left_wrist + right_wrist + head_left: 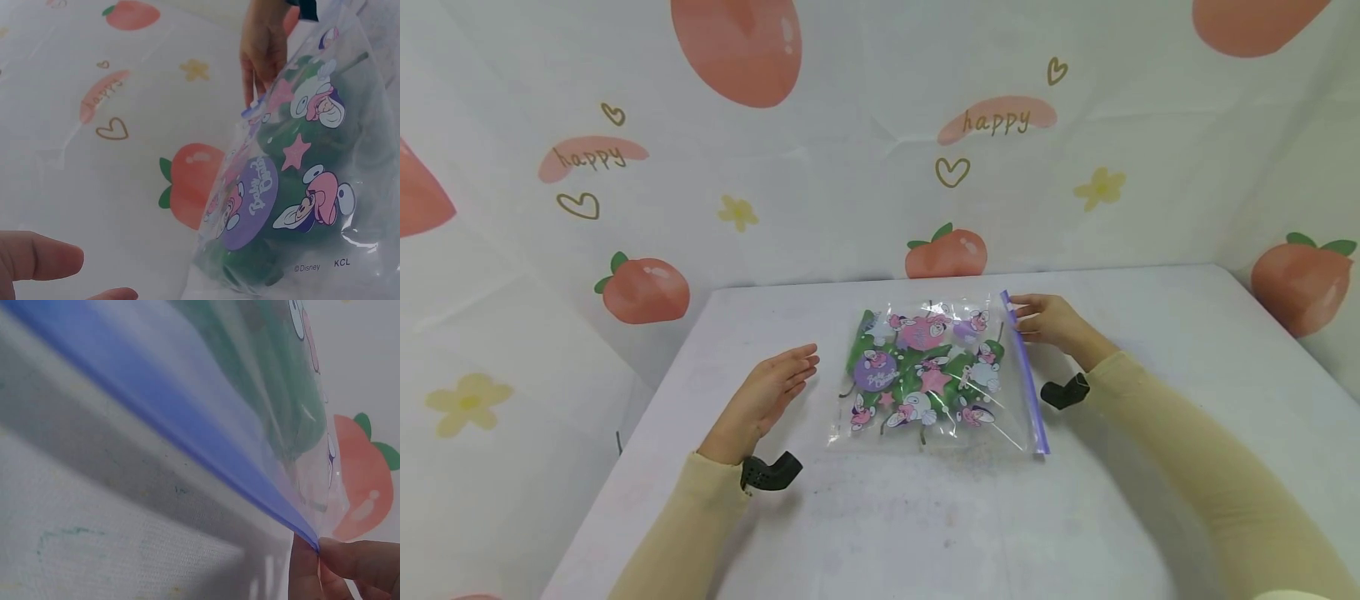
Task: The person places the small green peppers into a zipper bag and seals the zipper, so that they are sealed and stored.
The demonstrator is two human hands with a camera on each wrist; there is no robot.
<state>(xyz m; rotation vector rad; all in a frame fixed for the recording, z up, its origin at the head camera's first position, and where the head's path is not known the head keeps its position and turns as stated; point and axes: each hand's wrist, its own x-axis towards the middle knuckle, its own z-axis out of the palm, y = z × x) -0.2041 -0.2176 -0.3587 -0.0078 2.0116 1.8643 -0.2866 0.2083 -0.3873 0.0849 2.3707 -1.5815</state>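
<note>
Two hands at work: right hand [1051, 321] pinching far end of zip strip [1025, 372], probably to steady that edge for sealing; left hand [769, 393] released, fingers straight, hovering just beside bag [925, 375]. Bag flat mid-table [1150, 333], peppers [861, 337] inside, mouth facing right, strip running near-to-far.

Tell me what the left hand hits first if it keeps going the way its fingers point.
Likely the bag: the left hand points up-right at its near-left edge, with bare table between. Its height above the table is unclear.
</note>
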